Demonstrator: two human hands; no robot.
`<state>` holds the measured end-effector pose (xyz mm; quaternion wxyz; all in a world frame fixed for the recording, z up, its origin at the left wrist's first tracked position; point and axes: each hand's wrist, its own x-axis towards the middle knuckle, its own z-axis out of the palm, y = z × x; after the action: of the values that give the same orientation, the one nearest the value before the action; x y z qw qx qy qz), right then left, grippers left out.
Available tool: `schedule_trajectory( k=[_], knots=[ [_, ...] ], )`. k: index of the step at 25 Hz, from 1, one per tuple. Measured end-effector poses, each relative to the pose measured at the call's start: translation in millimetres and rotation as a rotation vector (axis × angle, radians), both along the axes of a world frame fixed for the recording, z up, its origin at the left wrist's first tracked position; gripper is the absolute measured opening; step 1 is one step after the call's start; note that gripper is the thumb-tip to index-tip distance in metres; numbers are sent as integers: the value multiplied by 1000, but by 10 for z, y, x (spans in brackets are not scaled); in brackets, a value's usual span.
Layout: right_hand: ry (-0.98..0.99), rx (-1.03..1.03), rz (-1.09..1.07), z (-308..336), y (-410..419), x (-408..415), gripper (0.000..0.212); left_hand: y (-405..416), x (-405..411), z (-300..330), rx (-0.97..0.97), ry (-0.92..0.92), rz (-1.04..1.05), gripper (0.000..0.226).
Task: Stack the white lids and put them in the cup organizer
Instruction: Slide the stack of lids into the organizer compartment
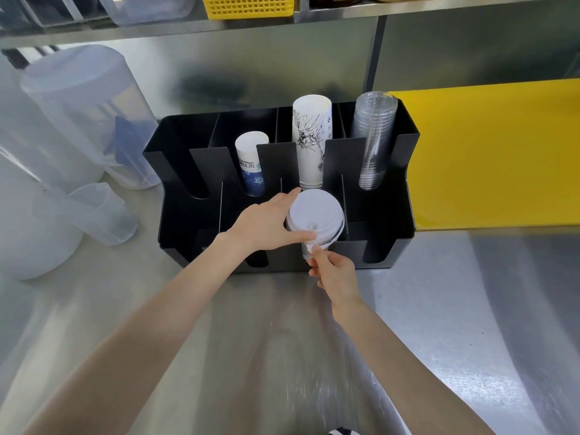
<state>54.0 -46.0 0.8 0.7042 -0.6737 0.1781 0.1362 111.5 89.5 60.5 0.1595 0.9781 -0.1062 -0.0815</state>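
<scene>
The left hand (266, 222) has its grip closed on a stack of white lids (314, 215): the forefinger lies along the far rim and the thumb presses on the near rim, just beside the small sip hole. The lids are round, smooth, matte plastic, with a flat top and a raised edge; several rims show one under the other at the right side. The stack sits tilted in the third front compartment of the black cup organizer (392, 208), counted from the left, and its top rises above the compartment walls. The right hand (334, 273) is just below this grip, at the front slot of the same compartment. Its fingers pinch the lower part of the stack through the slot, so both hands grasp the lids.

The organizer is a box of thin, dark, flat panels with U-shaped cuts in the front. Just behind the grip stands a tall sleeve of white paper cups with a black line drawing (310, 142). To the left of it is a shorter stack of paper cups with a blue print (251, 164). To the right is a column of clear plastic lids (375, 136), ribbed and glossy.

The organizer rests on a brushed steel bench (282, 340). Well to the left stand frosted translucent plastic jugs (78, 120). To the right lies a yellow board (489, 152) with a smooth flat surface.
</scene>
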Motion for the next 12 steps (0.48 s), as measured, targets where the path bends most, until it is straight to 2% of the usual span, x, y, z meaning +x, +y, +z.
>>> schedule_trajectory(
  k=[3,12],
  knots=[
    [9,2,-4,-14,0,5,28,-27,0,-16,2,-16,28,75],
    [20,37,-21,-21,22,32,30,-70,18,20,59,-42,52,65]
  ],
)
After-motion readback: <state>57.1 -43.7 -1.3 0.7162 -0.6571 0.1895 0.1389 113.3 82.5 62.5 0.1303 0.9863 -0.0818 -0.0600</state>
